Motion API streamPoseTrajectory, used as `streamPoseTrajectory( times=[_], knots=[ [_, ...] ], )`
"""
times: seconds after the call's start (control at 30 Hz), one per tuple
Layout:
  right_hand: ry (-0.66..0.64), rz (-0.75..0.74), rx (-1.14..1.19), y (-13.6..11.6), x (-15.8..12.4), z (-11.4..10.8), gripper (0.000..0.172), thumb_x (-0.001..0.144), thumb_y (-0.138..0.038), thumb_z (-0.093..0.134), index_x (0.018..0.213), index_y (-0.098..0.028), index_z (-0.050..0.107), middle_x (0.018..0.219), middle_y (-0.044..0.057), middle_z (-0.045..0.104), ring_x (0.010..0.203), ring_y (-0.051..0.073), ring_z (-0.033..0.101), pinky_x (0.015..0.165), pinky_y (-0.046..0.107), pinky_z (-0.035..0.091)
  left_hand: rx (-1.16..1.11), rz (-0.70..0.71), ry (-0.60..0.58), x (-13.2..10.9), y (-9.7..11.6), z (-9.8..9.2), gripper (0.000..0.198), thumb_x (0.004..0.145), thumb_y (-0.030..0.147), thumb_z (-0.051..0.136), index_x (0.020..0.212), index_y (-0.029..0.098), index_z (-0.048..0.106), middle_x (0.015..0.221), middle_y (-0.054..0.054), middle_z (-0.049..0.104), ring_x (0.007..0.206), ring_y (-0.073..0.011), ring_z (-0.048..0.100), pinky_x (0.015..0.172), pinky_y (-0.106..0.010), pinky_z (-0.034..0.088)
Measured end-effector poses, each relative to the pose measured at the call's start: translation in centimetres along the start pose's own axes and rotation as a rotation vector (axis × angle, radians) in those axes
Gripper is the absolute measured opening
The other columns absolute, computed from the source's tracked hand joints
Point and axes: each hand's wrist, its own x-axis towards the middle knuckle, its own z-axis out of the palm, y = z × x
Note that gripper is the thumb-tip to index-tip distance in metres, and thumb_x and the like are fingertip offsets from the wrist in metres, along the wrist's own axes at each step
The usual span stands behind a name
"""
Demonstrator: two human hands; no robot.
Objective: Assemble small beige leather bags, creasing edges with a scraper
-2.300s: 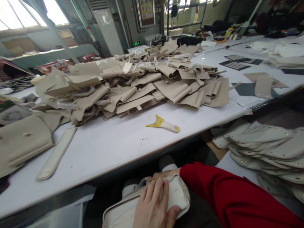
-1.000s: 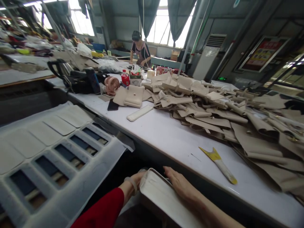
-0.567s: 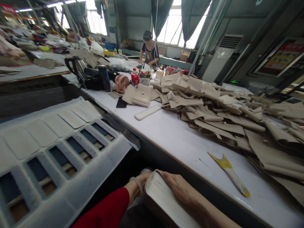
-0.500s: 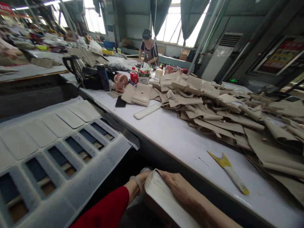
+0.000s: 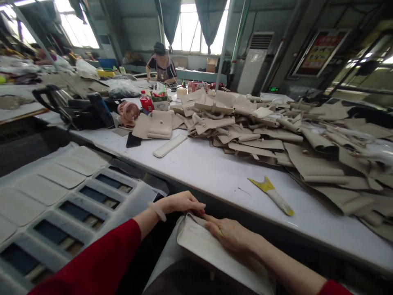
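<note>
A pale beige leather bag piece [image 5: 211, 250] lies low in front of me, over my lap, its smooth flat face turned up. My right hand [image 5: 231, 233] lies along its far right edge, with the thumb on top and the fingers over the edge. At the far left corner my left hand [image 5: 184, 201], a pale bangle at its wrist, is closed with bent fingers at the edge. The fingertips of both hands meet there, and what lies between them is partly hidden.
A white table [image 5: 202, 168] runs across, bearing a heap of beige bag parts [image 5: 264, 127], a yellow-ended scraper-like tool [image 5: 273, 194], a narrow beige strip [image 5: 170, 146], a phone [image 5: 133, 140] and a pink fan [image 5: 128, 112]. Left is a rack with beige panels [image 5: 46, 188]. A person [image 5: 162, 65] works behind.
My left hand has come from beside the piece's left corner up over its far edge, to my right fingertips. The view has turned right, and more of the piece shows.
</note>
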Motion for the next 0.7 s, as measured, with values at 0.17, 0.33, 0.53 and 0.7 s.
streamPoseTrajectory(
  times=[0.17,0.33,0.53,0.7],
  knots=[
    [-0.057,0.046,0.036,2.5,-3.2,-0.8,0.060,0.097,-0.061,0.028,0.151,-0.035,0.033,0.146,0.009,0.050,0.124,0.038,0.055,0.104,0.053,0.038,0.148,0.017,-0.107,-1.1,2.3,-0.1,0.035,0.066,0.045,0.077,0.089,0.019,0.081,0.071,0.002,0.072,0.069,-0.0168,0.060,0.060,-0.022,0.043],
    [-0.062,0.158,0.089,4.6,-6.0,-1.7,0.058,0.092,-0.064,0.039,0.144,-0.038,0.045,0.127,0.012,0.066,0.112,0.042,0.062,0.095,0.057,0.041,0.262,0.011,-0.168,-0.9,3.0,-0.2,0.030,0.069,0.042,0.072,0.089,0.022,0.081,0.076,0.002,0.075,0.071,-0.0182,0.062,0.060,-0.021,0.044],
    [-0.013,0.153,0.221,5.1,-5.8,-1.3,0.056,0.087,-0.066,0.050,0.132,-0.035,0.061,0.113,0.011,0.073,0.101,0.039,0.067,0.091,0.053,0.045,0.388,0.048,-0.202,-0.2,3.3,-0.3,0.027,0.075,0.044,0.067,0.088,0.025,0.081,0.075,0.002,0.075,0.071,-0.0189,0.064,0.059,-0.022,0.044],
    [0.211,0.150,0.512,6.2,-5.3,-0.6,0.057,0.076,-0.069,0.064,0.119,-0.033,0.070,0.121,0.007,0.070,0.114,0.037,0.061,0.105,0.054,0.036,0.512,0.162,-0.052,-0.5,4.2,1.5,0.040,0.079,0.042,0.067,0.115,0.028,0.071,0.120,-0.004,0.068,0.106,-0.0264,0.061,0.091,-0.031,0.044]
  ],
)
